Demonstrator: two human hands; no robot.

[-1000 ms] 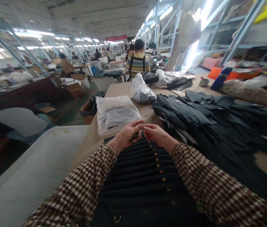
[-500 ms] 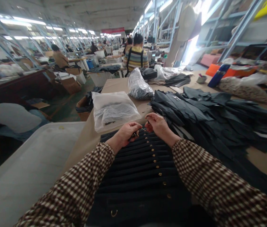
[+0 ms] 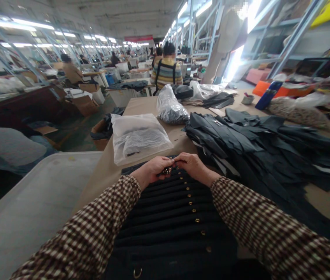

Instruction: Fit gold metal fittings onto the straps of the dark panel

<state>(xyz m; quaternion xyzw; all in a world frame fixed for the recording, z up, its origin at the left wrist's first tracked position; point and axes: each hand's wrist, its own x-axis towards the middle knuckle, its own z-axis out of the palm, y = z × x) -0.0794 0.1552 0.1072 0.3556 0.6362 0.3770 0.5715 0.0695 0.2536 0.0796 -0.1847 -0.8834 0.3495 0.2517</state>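
My left hand (image 3: 153, 168) is closed around a small bunch of gold and dark metal fittings (image 3: 167, 170), too small to make out exactly. My right hand (image 3: 193, 165) pinches at the left fingertips, and what it grips there is hidden. Under both hands lies an overlapping row of black fabric pieces (image 3: 150, 225), with a line of small gold fittings (image 3: 193, 210) running along it. A gold D-shaped ring (image 3: 137, 273) sits on the nearest black piece.
A white plastic bag (image 3: 138, 136) and a clear bag of small parts (image 3: 172, 111) lie beyond my hands. Dark cut fabric (image 3: 255, 140) is heaped at the right. A pale plastic bin (image 3: 36, 198) stands at the left, near a person bending (image 3: 10, 146). Other people sit further back.
My right hand has come left and down to meet my left hand's fingertips; the two were apart before. The person at the left has shifted slightly leftward in view.
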